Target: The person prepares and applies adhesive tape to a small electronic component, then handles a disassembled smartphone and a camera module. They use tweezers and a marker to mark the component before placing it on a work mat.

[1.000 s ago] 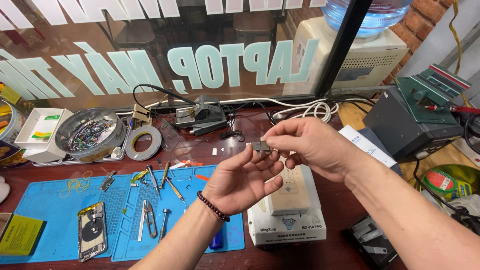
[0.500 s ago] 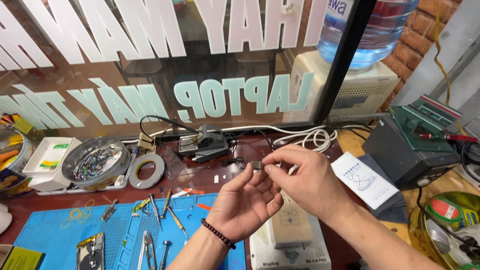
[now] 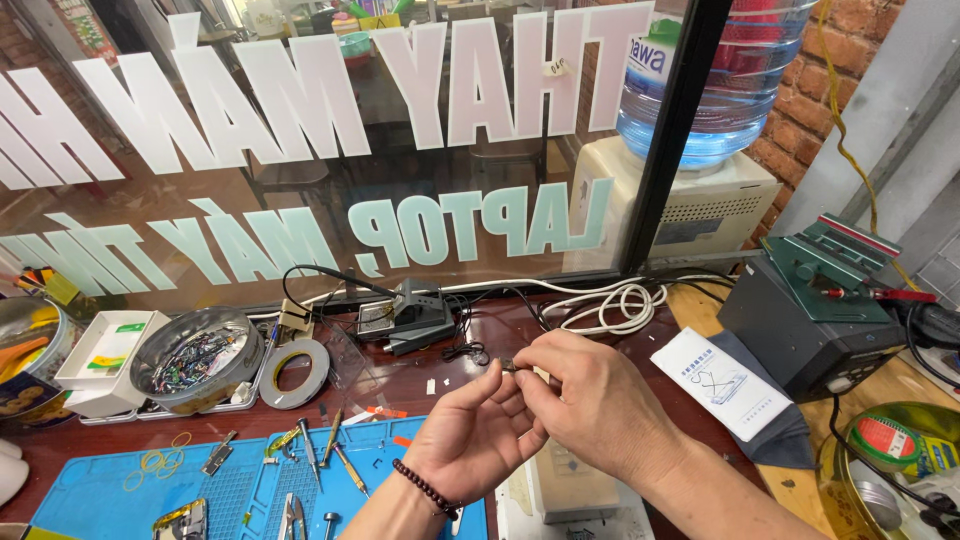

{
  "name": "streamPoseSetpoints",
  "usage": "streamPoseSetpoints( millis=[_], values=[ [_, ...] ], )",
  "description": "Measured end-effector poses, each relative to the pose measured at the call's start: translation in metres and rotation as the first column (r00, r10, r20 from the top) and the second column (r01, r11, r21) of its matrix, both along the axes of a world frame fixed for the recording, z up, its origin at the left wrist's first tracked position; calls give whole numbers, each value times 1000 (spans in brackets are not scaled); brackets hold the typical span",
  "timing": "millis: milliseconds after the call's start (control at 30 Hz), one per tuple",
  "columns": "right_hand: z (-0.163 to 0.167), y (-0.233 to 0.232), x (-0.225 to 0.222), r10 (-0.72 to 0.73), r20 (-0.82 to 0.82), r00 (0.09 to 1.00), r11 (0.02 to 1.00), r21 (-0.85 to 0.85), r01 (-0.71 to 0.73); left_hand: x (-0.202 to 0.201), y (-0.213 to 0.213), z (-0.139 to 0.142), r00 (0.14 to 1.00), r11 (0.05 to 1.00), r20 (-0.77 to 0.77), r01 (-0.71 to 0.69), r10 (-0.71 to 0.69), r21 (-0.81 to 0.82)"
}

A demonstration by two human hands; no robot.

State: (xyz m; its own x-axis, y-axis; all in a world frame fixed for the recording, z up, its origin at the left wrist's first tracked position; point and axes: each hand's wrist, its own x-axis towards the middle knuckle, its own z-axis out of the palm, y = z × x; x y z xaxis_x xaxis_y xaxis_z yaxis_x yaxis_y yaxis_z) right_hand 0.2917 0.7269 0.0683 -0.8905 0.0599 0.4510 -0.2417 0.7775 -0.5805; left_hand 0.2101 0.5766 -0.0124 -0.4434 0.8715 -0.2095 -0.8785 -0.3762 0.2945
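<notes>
Small dark metal component (image 3: 507, 364): pinched between fingertips of right hand (image 3: 590, 408) and left hand (image 3: 478, 440), both closed on it, raised above red-brown desk (image 3: 400, 385) for inspection; blue silicone work mat (image 3: 120, 485) at 8 o'clock.

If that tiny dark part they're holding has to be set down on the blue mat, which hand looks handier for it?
Probably the left hand. It sits directly above the blue mat, on that side of the bench, and its fingertips already touch the small dark part. The right hand pinches it too, but lies farther from the mat.
</notes>
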Motion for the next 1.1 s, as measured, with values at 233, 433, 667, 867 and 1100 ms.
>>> streamPoseSetpoints(
  millis=[233, 433, 667, 867, 1100],
  values=[
    [-6, 10, -9, 28, 247, 969, 982, -189, 19, 5, -3, -7, 994, 999, 111, -20, 23, -35],
    [-3, 9, -8, 67, 157, 985, 990, -130, -46, 1, -5, -7, 996, 1000, 88, -1, 3, -21],
    [-3, 11, -6, 114, 37, 993, 993, -20, -113, -1, -8, -4, 1000, 1000, 1, 3, -3, 20],
    [-9, 20, -14, 25, 257, 966, 823, -554, 126, 4, 1, 20, 953, 980, -267, -172, 141, -99],
    [-21, 39, 3, 248, 291, 924, 426, -889, 166, 33, 5, 45, -14, 480, -956, -867, -293, -134]
  ],
)
